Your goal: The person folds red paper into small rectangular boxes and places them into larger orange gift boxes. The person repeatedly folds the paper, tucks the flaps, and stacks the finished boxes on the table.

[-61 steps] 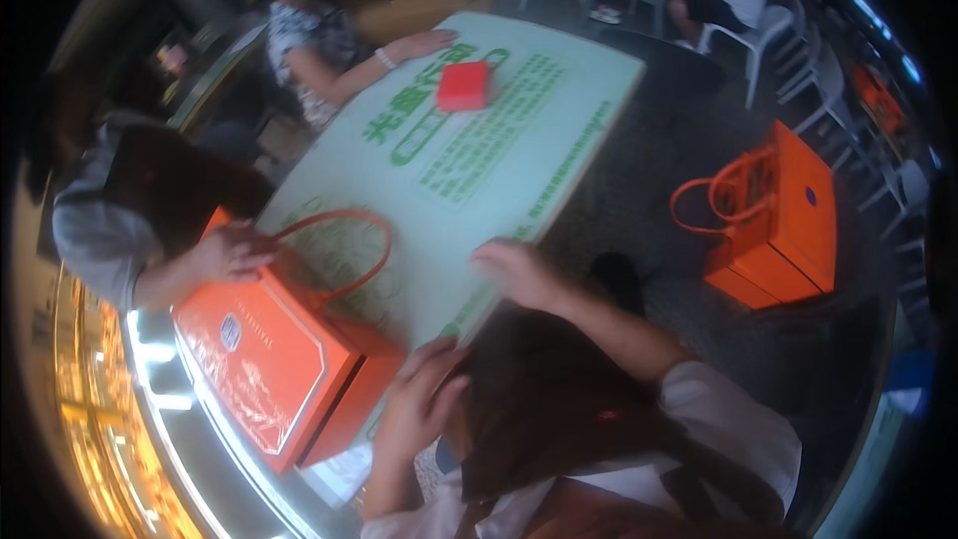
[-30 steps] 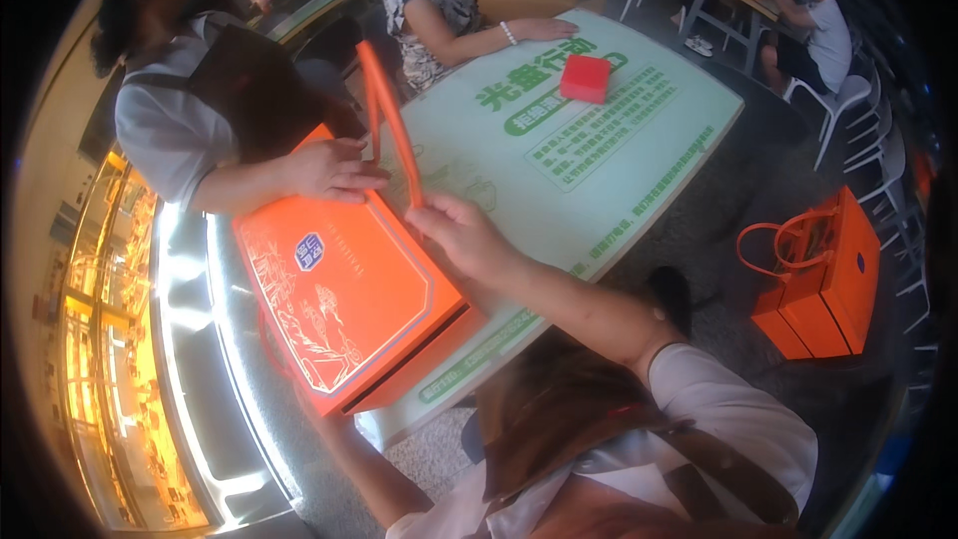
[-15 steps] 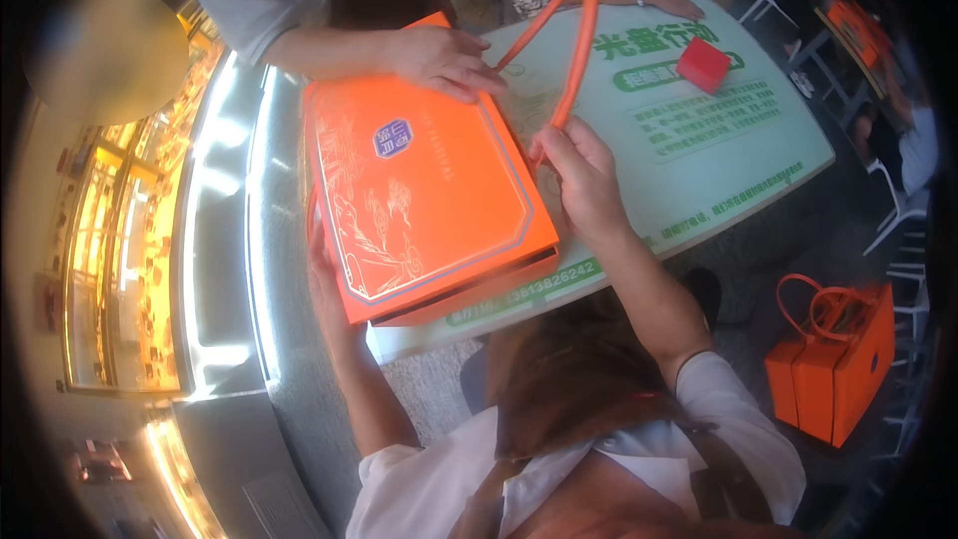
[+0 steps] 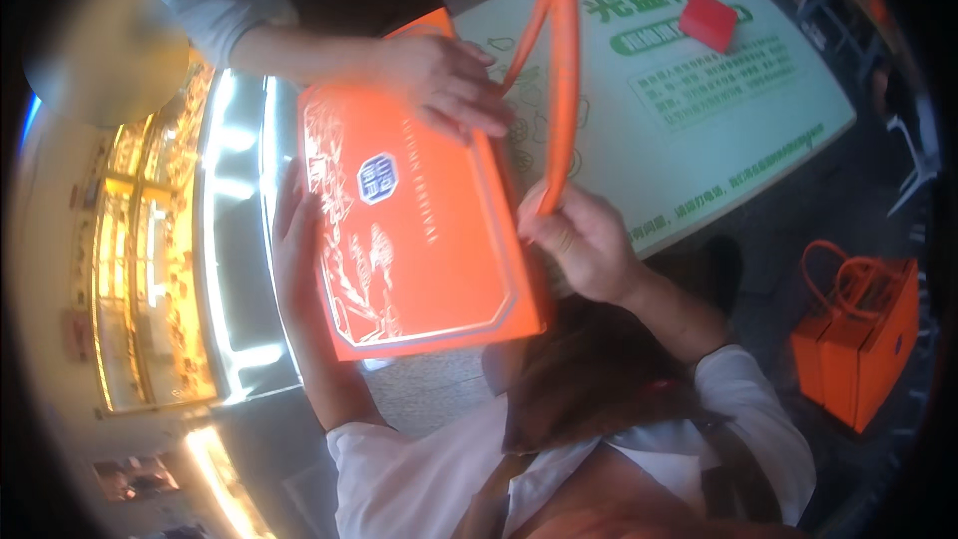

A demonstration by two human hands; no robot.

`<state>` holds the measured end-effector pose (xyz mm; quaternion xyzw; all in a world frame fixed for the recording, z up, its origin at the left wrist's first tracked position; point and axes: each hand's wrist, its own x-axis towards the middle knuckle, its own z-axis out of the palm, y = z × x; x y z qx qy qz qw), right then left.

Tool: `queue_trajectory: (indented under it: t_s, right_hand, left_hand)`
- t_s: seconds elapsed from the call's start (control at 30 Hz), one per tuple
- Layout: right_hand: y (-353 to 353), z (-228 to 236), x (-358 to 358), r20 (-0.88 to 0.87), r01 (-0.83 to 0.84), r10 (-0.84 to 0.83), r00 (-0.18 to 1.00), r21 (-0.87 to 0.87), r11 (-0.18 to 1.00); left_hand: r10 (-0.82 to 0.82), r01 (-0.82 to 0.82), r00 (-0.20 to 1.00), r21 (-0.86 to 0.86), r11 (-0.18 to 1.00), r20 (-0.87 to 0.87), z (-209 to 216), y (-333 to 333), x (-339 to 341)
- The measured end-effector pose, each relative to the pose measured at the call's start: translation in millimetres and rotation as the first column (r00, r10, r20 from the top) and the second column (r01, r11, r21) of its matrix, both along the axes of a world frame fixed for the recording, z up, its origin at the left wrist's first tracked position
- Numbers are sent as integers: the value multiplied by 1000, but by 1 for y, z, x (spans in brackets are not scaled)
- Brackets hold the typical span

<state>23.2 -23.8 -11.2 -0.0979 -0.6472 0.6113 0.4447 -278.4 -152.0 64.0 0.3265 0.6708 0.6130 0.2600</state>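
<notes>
An orange gift box (image 4: 429,250) with a blue emblem and pale line drawings is tilted in front of me. My left hand (image 4: 295,250) holds its left side, with some fingers hidden behind the edge. At the box's right side, my right hand (image 4: 587,245) is closed around the lower end of an orange carry handle (image 4: 564,70), which loops upward. Across the box's upper right edge lies another person's hand (image 4: 454,85), reaching in from the far side. The underside of the box is out of sight.
A pale green printed table (image 4: 728,160) stands beyond the box, with a small red box (image 4: 710,22) on it. Another orange gift box (image 4: 858,349) with looped handles is at the right. Lit glass display cases (image 4: 160,260) line the left.
The box has turned more upright and come closer to me. My right hand and the handle have moved down toward me, and the other person's hand stays on the box.
</notes>
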Motion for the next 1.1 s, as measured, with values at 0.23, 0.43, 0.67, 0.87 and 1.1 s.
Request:
queue_trajectory:
  t_s: [0.23,0.43,0.67,0.87,1.1]
  right_hand:
    - [-42,0,-2,-233,-120,204,951,330,936]
    - [-31,-8,16,-255,-89,145,956,221,971]
    - [-16,-11,61,-227,-186,197,954,70,980]
    - [-3,-13,98,-184,-319,306,934,-45,947]
    - [66,-29,121,-6,-372,373,928,-107,922]
  left_hand:
    - [-54,48,989,48,998,134,11,10,8]
    - [-103,110,993,-150,983,53,3,7,-19]
    - [-294,70,791,-399,914,-536,47,63,-42]
    - [-463,273,639,-382,883,-614,45,187,-24]
    - [-661,162,537,-705,691,-525,50,241,27]
